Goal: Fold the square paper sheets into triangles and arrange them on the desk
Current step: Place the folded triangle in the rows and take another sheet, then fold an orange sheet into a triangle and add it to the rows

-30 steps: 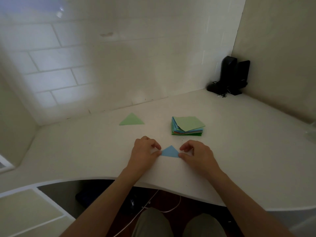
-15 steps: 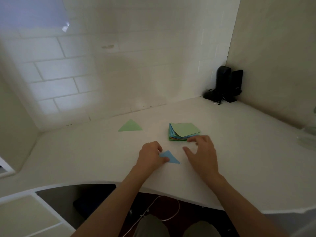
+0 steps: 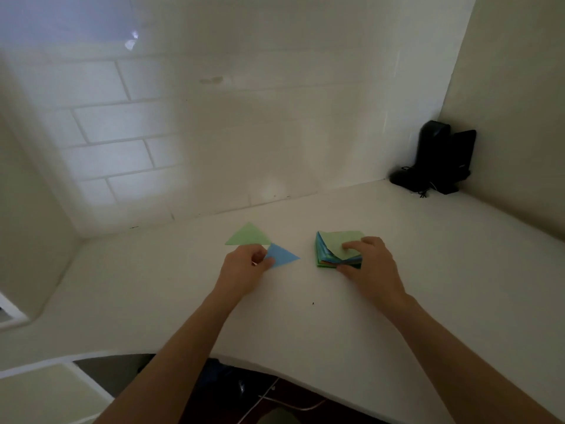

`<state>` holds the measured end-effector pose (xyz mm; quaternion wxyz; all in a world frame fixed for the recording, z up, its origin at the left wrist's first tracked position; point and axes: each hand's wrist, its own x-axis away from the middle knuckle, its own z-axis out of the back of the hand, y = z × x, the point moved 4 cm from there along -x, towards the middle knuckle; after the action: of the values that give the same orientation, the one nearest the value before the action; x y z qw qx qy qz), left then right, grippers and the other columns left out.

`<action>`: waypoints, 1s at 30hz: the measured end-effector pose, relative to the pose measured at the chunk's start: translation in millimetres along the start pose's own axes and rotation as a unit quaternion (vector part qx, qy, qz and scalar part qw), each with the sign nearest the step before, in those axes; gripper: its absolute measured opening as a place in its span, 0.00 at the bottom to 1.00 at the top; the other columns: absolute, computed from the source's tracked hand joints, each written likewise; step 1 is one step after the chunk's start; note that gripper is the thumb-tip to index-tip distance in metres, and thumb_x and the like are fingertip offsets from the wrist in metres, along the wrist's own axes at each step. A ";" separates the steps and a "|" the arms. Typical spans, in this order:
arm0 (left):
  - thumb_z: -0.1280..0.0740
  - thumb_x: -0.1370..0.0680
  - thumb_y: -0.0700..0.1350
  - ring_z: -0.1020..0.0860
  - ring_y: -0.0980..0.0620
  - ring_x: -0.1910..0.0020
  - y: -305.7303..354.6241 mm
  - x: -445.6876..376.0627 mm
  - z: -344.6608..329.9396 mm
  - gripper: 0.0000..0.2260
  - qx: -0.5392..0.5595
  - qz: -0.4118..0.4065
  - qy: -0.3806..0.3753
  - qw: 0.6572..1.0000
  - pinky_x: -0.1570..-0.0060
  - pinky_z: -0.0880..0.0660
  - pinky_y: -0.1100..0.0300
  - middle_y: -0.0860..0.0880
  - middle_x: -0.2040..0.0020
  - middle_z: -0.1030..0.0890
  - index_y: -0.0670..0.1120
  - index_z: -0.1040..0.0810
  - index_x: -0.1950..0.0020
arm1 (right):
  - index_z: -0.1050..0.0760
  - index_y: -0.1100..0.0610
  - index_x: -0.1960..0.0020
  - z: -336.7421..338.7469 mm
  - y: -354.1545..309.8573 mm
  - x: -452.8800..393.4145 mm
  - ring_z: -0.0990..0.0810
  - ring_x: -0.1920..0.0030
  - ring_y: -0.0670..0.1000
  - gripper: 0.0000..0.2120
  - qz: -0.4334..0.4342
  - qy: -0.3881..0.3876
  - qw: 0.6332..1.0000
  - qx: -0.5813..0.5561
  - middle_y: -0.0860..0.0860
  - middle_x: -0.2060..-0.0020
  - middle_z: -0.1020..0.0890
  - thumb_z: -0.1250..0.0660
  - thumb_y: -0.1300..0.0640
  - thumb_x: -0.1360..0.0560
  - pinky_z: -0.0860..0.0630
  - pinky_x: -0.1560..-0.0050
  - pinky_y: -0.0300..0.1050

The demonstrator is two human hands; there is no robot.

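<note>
Two bare forearms reach forward over a pale counter (image 3: 305, 325). The left hand (image 3: 241, 270) pinches the near corner of a folded blue triangle (image 3: 282, 255), fingers clamped on it. Just behind lies a folded green triangle (image 3: 248, 235), its near edge beside the blue one. To the right, the right hand (image 3: 368, 264) rests on a stack of coloured square sheets (image 3: 328, 249), fingers curled around the green top sheet's lifted corner. A black device (image 3: 437, 157) stands in the far corner.

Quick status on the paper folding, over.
Left hand pinches blue triangle beside green triangle. Right hand lifts top sheet of stack. Nothing blocking.
</note>
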<state>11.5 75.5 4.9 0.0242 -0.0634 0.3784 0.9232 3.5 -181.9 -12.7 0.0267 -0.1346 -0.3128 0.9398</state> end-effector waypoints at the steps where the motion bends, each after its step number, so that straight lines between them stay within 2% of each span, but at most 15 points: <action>1: 0.32 0.24 0.47 0.24 0.52 0.60 -6.9 -8.9 5.1 0.04 -0.007 0.009 0.008 1.000 0.63 0.36 0.64 0.51 0.61 0.23 0.47 0.22 0.56 | 0.23 0.52 0.39 -3.5 -3.6 -4.8 0.28 0.40 0.57 0.23 0.004 -0.003 1.000 0.000 0.55 0.37 0.30 0.25 0.53 0.32 0.32 0.40 0.45; 4: 0.35 0.22 0.47 0.26 0.51 0.57 -25.9 -34.1 18.8 0.07 -0.037 0.030 0.039 0.998 0.59 0.36 0.63 0.48 0.56 0.21 0.45 0.21 0.49 | 0.22 0.52 0.40 -14.8 -13.2 -18.6 0.28 0.41 0.57 0.22 0.015 -0.012 1.000 -0.002 0.54 0.39 0.29 0.24 0.53 0.32 0.32 0.41 0.44; 8: 0.34 0.23 0.47 0.26 0.52 0.56 -44.4 -60.1 28.6 0.08 -0.052 0.043 0.060 0.996 0.57 0.35 0.62 0.47 0.53 0.20 0.47 0.21 0.46 | 0.23 0.49 0.39 -25.6 -24.1 -29.6 0.28 0.39 0.55 0.22 0.026 -0.028 0.999 0.000 0.53 0.37 0.30 0.25 0.51 0.32 0.32 0.38 0.47; 12: 0.33 0.23 0.47 0.25 0.52 0.56 -51.2 -75.2 24.4 0.06 -0.050 0.043 0.065 0.996 0.58 0.34 0.61 0.51 0.57 0.22 0.50 0.22 0.47 | 0.28 0.40 0.36 -18.2 -30.3 -27.5 0.38 0.31 0.53 0.26 0.019 -0.010 0.994 0.111 0.49 0.31 0.36 0.30 0.39 0.32 0.44 0.33 0.53; 15: 0.31 0.25 0.47 0.25 0.50 0.56 -52.2 -79.0 17.9 0.05 -0.074 0.032 0.092 0.993 0.57 0.31 0.58 0.52 0.59 0.23 0.50 0.21 0.51 | 0.26 0.40 0.38 -14.6 -37.8 -23.1 0.44 0.28 0.52 0.23 0.049 0.024 0.991 0.125 0.47 0.30 0.37 0.32 0.37 0.31 0.49 0.32 0.54; 19: 0.28 0.29 0.47 0.25 0.45 0.53 -53.0 -77.5 12.3 0.06 -0.076 0.032 0.129 0.988 0.52 0.28 0.52 0.50 0.57 0.25 0.50 0.20 0.52 | 0.19 0.44 0.46 -21.1 -48.2 -22.5 0.32 0.35 0.51 0.13 0.102 0.056 0.987 0.109 0.48 0.36 0.27 0.31 0.44 0.28 0.42 0.39 0.50; 23: 0.28 0.29 0.48 0.27 0.46 0.50 -50.9 -72.4 15.2 0.08 -0.052 0.028 0.142 0.988 0.51 0.30 0.54 0.50 0.55 0.25 0.50 0.20 0.51 | 0.17 0.47 0.55 -28.6 -49.9 -19.7 0.22 0.48 0.51 0.06 0.123 0.088 0.982 0.117 0.48 0.46 0.19 0.32 0.51 0.26 0.35 0.45 0.51; 26: 0.28 0.27 0.48 0.30 0.47 0.50 -41.0 -63.0 20.5 0.09 -0.049 -0.010 0.184 0.982 0.53 0.33 0.55 0.48 0.54 0.24 0.48 0.21 0.50 | 0.17 0.50 0.62 -27.0 -50.8 -16.3 0.20 0.57 0.52 0.03 0.127 0.122 0.979 0.101 0.46 0.56 0.16 0.28 0.56 0.30 0.32 0.52 0.50; 30: 0.27 0.28 0.47 0.30 0.47 0.52 -22.9 -44.2 20.3 0.09 -0.048 -0.043 0.209 0.976 0.55 0.37 0.60 0.49 0.55 0.25 0.48 0.21 0.50 | 0.19 0.49 0.65 -17.5 -50.6 -12.5 0.20 0.59 0.52 0.05 0.109 0.136 0.982 0.077 0.44 0.63 0.16 0.23 0.54 0.35 0.32 0.55 0.49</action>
<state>55.4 106.2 9.3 -0.0186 -0.2719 0.3272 0.9048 18.5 -132.8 6.9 -0.0228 -0.2921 -0.2163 0.9313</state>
